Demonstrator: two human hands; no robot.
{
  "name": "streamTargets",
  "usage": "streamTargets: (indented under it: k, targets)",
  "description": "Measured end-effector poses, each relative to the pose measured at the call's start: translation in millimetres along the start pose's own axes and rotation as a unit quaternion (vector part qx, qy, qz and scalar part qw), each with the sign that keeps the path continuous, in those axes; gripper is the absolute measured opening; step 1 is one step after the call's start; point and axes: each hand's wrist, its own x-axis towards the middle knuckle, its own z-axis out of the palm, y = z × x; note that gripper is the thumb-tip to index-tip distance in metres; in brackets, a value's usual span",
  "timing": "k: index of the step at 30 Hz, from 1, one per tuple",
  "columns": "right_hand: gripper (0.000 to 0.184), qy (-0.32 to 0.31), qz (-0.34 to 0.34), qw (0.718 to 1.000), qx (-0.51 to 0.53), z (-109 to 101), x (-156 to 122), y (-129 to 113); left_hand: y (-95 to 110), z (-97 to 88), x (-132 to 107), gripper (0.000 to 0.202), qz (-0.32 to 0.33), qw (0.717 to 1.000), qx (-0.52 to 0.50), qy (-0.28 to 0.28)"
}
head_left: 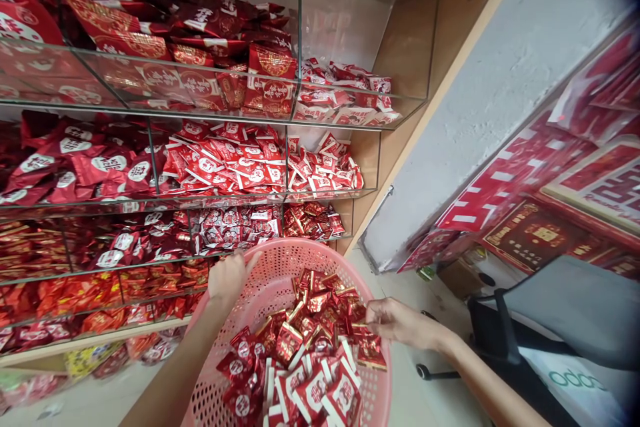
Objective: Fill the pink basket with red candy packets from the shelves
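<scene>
A pink perforated plastic basket [370, 393] sits below the shelves, holding several small wrapped candies. Among them are red-and-gold packets [289, 341], dark red ones [237, 365] and red-and-white ones [315, 392]. My left hand [231, 280] is closed around the basket's far left rim, thumb along the edge. At the right rim, my right hand [393, 321] reaches over into the basket. Its fingers are pinched at a red-and-gold candy packet [370, 347]; the fingertips are partly hidden.
Glass-fronted shelves [210, 107] full of red candy packets rise ahead and left. Bagged goods [93, 360] lie under the lowest shelf. To the right stand a grey wall [450, 113], red paper decorations [500, 177] and a black office chair [495, 333] with a white bag [575, 383].
</scene>
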Motion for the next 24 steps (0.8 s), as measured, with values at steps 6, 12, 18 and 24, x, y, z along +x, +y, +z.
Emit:
streamTargets:
  k: [6, 12, 18, 24]
  targets:
    - [0.009, 0.074, -0.034, 0.987, -0.137, 13, 0, -2, 1, 0.0, 0, 0.074, -0.001, 1.0, 0.011, 0.011]
    - [0.013, 0.09, -0.013, 0.963, -0.256, 22, 6, 2, 0, 2.5, 0, 0.072, 0.008, 1.0, 0.014, 0.023]
    - [0.013, 0.097, 0.033, 0.939, -0.328, 39, 10, 8, -1, 7.3, 0, 0.07, 0.008, 0.999, 0.01, 0.031]
    - [0.023, 0.083, 0.055, 0.912, -0.399, 43, 10, 1, -1, 7.4, 0, 0.072, -0.001, 1.0, 0.0, 0.018]
